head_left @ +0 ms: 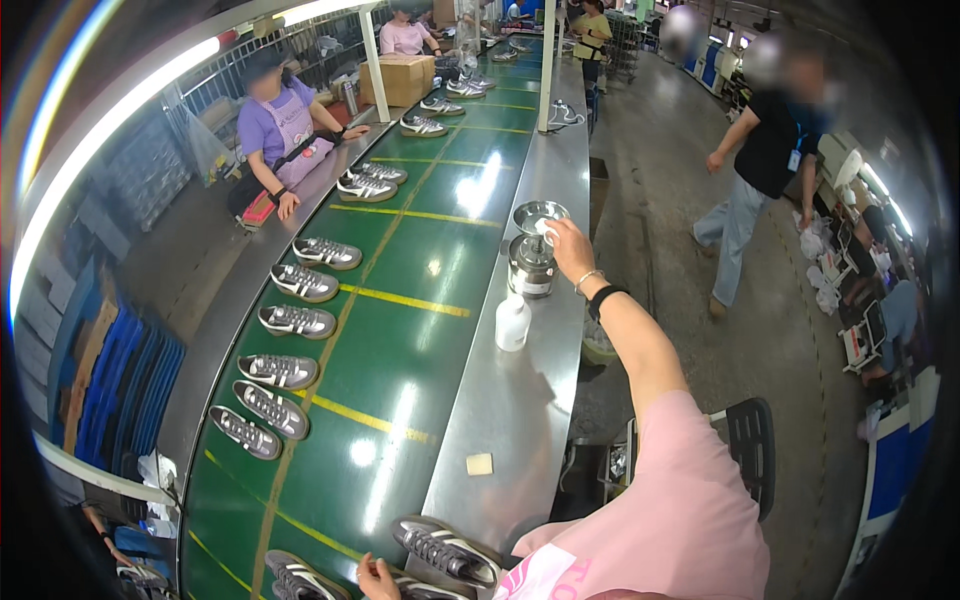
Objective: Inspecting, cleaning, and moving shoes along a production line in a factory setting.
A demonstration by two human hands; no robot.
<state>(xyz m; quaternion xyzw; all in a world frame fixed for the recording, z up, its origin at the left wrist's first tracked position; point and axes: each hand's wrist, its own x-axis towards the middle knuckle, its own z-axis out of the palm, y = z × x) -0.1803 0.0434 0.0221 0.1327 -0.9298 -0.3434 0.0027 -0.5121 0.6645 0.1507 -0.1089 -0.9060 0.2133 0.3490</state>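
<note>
The right hand (pixel 568 247) reaches far forward, the left hand (pixel 377 579) close in.

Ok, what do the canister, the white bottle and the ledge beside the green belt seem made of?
Canister: probably polished metal, judging by its bright reflections. White bottle: likely plastic, smooth and milky with rounded shoulders. Ledge: apparently sheet metal, satin grey with blurred reflections.

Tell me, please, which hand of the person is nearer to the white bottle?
Right. The right hand is just beyond the white bottle, at the metal dish; the left hand is much farther, low among shoes.
</note>
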